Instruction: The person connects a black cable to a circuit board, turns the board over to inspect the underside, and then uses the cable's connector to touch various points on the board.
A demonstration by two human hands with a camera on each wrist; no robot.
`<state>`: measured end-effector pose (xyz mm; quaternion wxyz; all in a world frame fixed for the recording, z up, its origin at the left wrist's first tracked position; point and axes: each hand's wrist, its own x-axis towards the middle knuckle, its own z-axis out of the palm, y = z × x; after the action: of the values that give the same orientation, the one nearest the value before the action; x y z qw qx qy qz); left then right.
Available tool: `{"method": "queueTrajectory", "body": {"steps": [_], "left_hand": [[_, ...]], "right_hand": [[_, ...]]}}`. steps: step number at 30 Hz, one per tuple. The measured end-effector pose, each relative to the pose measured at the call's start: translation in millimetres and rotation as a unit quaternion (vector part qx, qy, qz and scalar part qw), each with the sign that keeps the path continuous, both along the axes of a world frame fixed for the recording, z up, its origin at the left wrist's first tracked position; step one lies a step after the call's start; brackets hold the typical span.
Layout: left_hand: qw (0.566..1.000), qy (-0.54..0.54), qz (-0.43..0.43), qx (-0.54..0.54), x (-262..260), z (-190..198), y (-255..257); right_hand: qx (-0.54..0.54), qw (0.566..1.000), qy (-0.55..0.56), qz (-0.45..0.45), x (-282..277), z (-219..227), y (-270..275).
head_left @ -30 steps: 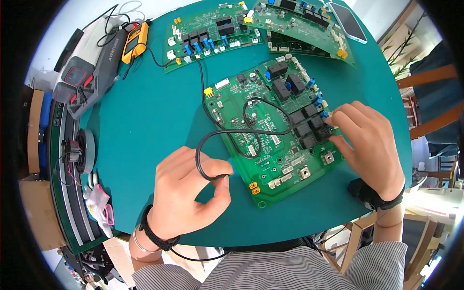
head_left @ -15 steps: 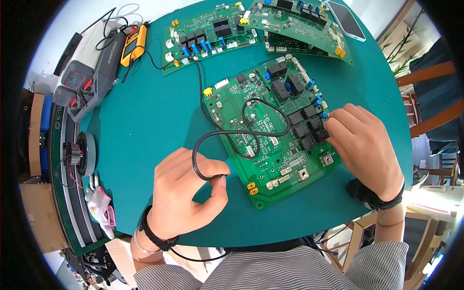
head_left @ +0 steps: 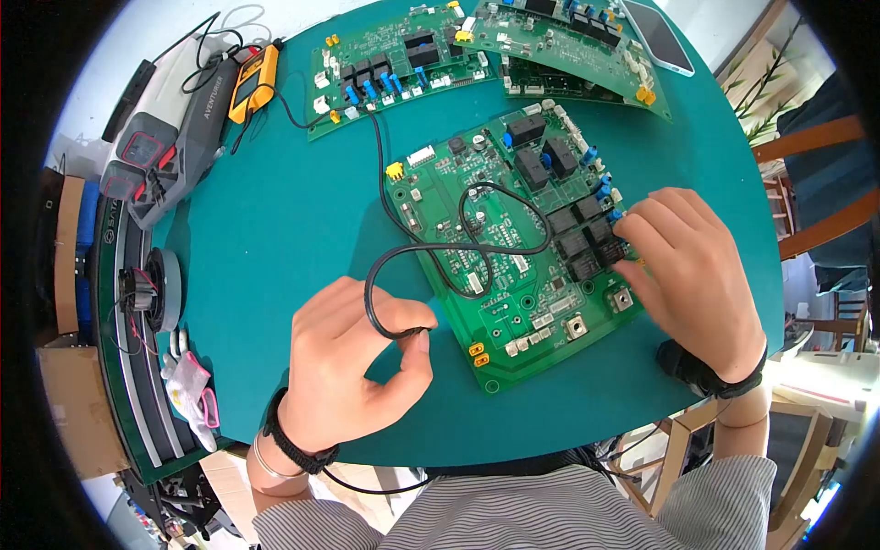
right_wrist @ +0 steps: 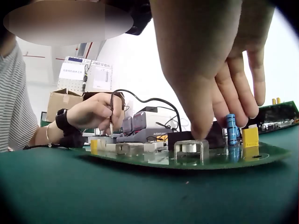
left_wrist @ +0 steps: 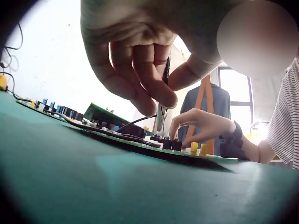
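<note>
My left hand (head_left: 357, 357) pinches the end of a black cable (head_left: 440, 246) between thumb and fingers, left of a green circuit board (head_left: 440, 302). In the left wrist view, a metal tip (left_wrist: 161, 116) points down below the pinching fingers. The cable loops over the board. My right hand (head_left: 692, 270) is at the board's right edge, thumb and forefinger apart beside a black relay (head_left: 605, 252). In the right wrist view, its thumb comes down behind a metal terminal (right_wrist: 189, 148), and the other fingers hang near a blue cylindrical component (right_wrist: 232, 130).
More circuit boards (head_left: 403, 64) lie at the back, some stacked (head_left: 568, 55), with a phone (head_left: 658, 37) beside them. A yellow multimeter (head_left: 254, 82) and a grey-white device (head_left: 174, 137) stand at the left. A black spool (head_left: 163, 289) and gloves (head_left: 188, 390) lie along the left edge.
My right thumb and forefinger come together at the relay's edge, then spread apart again. The left hand keeps its pinch on the cable and shifts slightly left.
</note>
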<state>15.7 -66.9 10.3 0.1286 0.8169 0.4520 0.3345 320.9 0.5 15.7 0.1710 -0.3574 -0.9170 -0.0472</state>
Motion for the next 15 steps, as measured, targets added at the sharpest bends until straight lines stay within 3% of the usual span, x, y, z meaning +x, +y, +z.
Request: {"method": "queueTrajectory", "body": {"steps": [15], "left_hand": [[0.999,0.003,0.013,-0.041,-2.3,2.8,-3.2]], "right_hand": [[0.042,0.997,-0.045,-0.055,-21.0,3.5,-10.5]]}}
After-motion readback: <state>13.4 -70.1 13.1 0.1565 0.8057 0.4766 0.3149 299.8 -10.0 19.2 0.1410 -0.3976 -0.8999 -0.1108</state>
